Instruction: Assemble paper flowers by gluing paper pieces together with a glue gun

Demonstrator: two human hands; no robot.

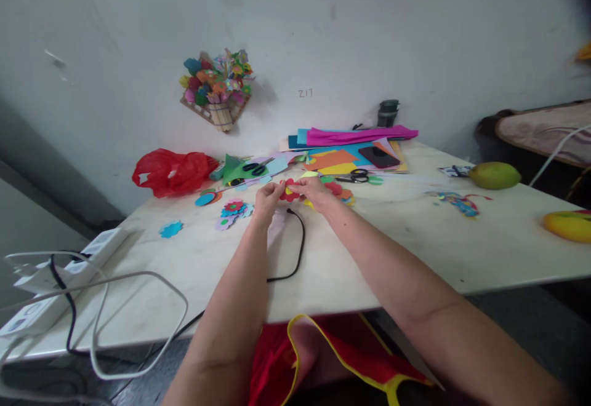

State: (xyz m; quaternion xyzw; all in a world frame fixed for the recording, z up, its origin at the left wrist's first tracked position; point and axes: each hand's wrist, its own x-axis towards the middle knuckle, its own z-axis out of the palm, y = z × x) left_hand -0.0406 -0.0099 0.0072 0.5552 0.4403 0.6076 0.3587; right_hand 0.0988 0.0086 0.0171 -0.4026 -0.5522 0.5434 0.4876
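Observation:
Between my two hands is a red paper flower (289, 196) with a yellow centre, held up over the table. The fingers of my left hand (269, 199) pinch its left edge. From the other side my right hand (312, 190) grips it, thumb near the yellow centre. Behind and beside my right hand lie more paper flowers (344, 194) in red, orange and yellow, partly covered by the hand. To the left of my left hand sits a small pile of layered paper flowers (233, 209). A single blue paper flower (171, 229) rests farther left.
Scissors (357, 176) lie behind my right hand, and another pair of scissors (257, 167) lies on green paper. Coloured paper sheets (337, 159) and a phone (379, 157) are at the back. A black cable (302, 246) crosses the table; a power strip (99, 243) stands left, a mango (495, 175) right.

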